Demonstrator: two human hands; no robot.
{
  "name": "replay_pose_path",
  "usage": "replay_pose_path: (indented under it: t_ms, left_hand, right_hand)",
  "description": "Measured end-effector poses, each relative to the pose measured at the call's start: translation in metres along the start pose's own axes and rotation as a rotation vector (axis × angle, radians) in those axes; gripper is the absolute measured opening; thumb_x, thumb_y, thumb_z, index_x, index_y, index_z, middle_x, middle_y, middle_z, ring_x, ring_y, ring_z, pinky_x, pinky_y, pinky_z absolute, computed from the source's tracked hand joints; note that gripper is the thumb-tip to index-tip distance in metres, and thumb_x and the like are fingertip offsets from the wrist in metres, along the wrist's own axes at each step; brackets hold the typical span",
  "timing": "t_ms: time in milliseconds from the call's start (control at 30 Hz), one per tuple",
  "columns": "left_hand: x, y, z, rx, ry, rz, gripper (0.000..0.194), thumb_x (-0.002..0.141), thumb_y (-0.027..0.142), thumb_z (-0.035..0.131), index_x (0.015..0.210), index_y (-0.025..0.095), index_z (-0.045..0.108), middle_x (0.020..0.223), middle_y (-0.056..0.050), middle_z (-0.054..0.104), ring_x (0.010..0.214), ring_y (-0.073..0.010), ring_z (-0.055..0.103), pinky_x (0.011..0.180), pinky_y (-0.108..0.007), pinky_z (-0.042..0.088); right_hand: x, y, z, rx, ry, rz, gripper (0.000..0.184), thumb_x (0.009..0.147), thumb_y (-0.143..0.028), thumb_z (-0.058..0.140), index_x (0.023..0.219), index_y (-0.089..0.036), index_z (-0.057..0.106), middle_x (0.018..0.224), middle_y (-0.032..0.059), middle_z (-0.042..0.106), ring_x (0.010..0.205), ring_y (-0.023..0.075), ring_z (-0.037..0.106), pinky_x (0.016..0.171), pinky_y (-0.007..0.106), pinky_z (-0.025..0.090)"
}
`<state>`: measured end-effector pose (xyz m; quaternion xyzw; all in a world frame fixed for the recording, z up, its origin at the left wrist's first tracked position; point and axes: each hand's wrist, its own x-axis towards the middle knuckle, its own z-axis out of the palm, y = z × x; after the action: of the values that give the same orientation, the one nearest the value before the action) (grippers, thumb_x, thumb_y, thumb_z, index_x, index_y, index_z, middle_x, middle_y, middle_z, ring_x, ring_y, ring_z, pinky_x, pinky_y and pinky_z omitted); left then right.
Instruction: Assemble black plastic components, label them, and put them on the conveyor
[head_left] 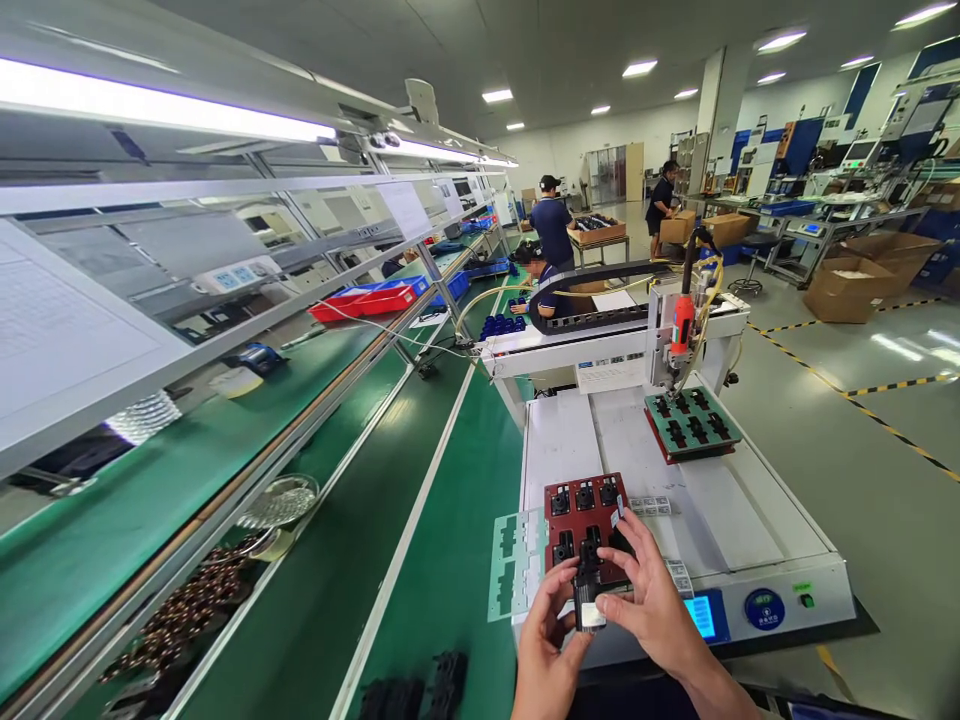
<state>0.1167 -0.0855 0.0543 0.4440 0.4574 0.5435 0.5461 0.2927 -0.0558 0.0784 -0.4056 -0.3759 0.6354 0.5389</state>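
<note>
Part [586,590], black, sits between the two hands at the near edge of the red tray [559,521]. White label [592,614] on its lower end, print too small to read. Left hand [551,640] is closed round it, fingers and thumb on its side. Right hand [649,600] is half open: thumb on the label, fingers curved by the part; can't tell if it actually grips. Small sticker [619,512] shows at its raised fingertips, text unreadable.

Tray carries more black parts, a row of three at the far side. Green cut-out plate [496,583] at its left edge. Label sheets [651,506] beside it on the right, printed in blocks, not legible.

Machine [566,435] front: lit blue screen [701,617], round blue badge [765,608] with pale characters, bright green tag [802,588] over a switch. Can't read any. White notice [611,374] on the crossbeam has lines of print, too small. Red screwdriver [681,325] stands upright over the green fixture [729,440], which holds black pieces.
</note>
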Motion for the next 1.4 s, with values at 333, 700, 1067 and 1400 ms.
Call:
replay_pose_path:
  t_ms: [333, 700, 1067, 1400]
  left_hand:
    - [0.002, 0.006, 0.005, -0.001, 0.021, -0.037, 0.049, 0.08, 0.032, 0.087, 0.126, 0.026, 0.069, 0.154, -0.018, 0.058, 0.138, -0.0422, 0.06, 0.092, -0.041, 0.064]
    - [0.002, 0.01, 0.003, 0.004, 0.044, -0.013, 0.052, 0.078, 0.033, 0.09, 0.126, 0.026, 0.071, 0.149, -0.018, 0.063, 0.135, -0.0413, 0.063, 0.097, -0.043, 0.063]
    - [-0.005, 0.012, 0.002, 0.094, 0.063, 0.071, 0.038, 0.084, 0.036, 0.084, 0.119, 0.025, 0.074, 0.147, -0.019, 0.063, 0.134, -0.0411, 0.063, 0.094, -0.043, 0.063]
    - [0.003, -0.026, -0.025, -0.318, 0.312, -0.247, 0.074, 0.062, 0.042, 0.099, 0.128, 0.03, 0.067, 0.126, -0.01, 0.072, 0.113, -0.0335, 0.074, 0.093, -0.044, 0.064]
  right_hand:
    - [0.0, -0.005, 0.004, -0.03, 0.005, -0.01, 0.104, 0.076, -0.035, 0.088, 0.161, -0.044, 0.029, 0.172, 0.0125, 0.025, 0.135, 0.0349, 0.055, 0.07, 0.033, 0.061]
    - [-0.011, -0.017, 0.011, -0.194, -0.018, -0.051, 0.099, 0.085, -0.02, 0.076, 0.164, -0.044, 0.021, 0.174, 0.0081, 0.025, 0.145, 0.0326, 0.049, 0.082, 0.036, 0.066]
    - [-0.01, 0.021, 0.014, -0.525, 0.051, -0.368, 0.111, 0.078, -0.014, 0.084, 0.165, -0.045, 0.021, 0.176, 0.0022, 0.022, 0.159, 0.0417, 0.026, 0.125, 0.066, 0.04]
    - [0.06, 0.098, -0.013, -0.462, 0.036, -0.397, 0.069, 0.097, -0.028, 0.064, 0.159, -0.043, 0.038, 0.17, 0.0041, 0.027, 0.143, 0.032, 0.051, 0.114, 0.056, 0.054]
